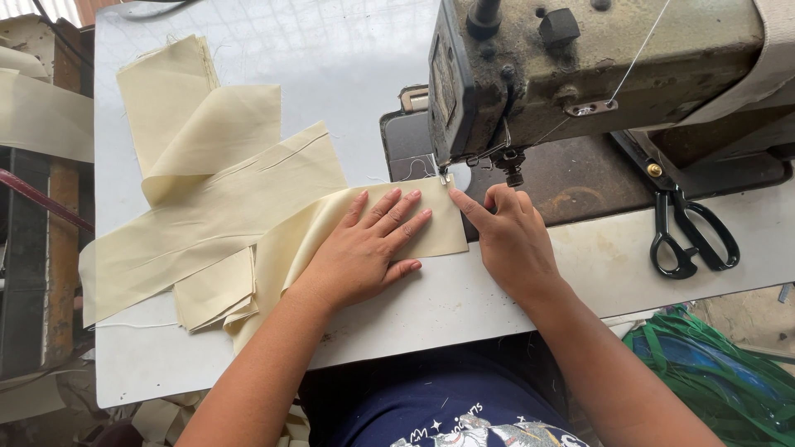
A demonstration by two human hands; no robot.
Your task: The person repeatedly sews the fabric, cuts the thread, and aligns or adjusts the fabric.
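Note:
My left hand (370,248) lies flat, fingers spread, on a cream fabric piece (443,232) on the white sewing table (348,50). My right hand (512,236) rests beside it, its index finger pressing the fabric's far right corner near the presser foot (447,175). The worn sewing machine (596,58) stands above both hands, with its needle area (512,161) just beyond my right fingers. The fabric trails left from under my left hand into a pile.
Several cream fabric strips (207,182) lie folded and overlapping on the table's left half. Black scissors (687,232) rest at the right, by the machine base. A green bag (720,372) sits below the table at the lower right. A white thread (642,41) runs across the machine.

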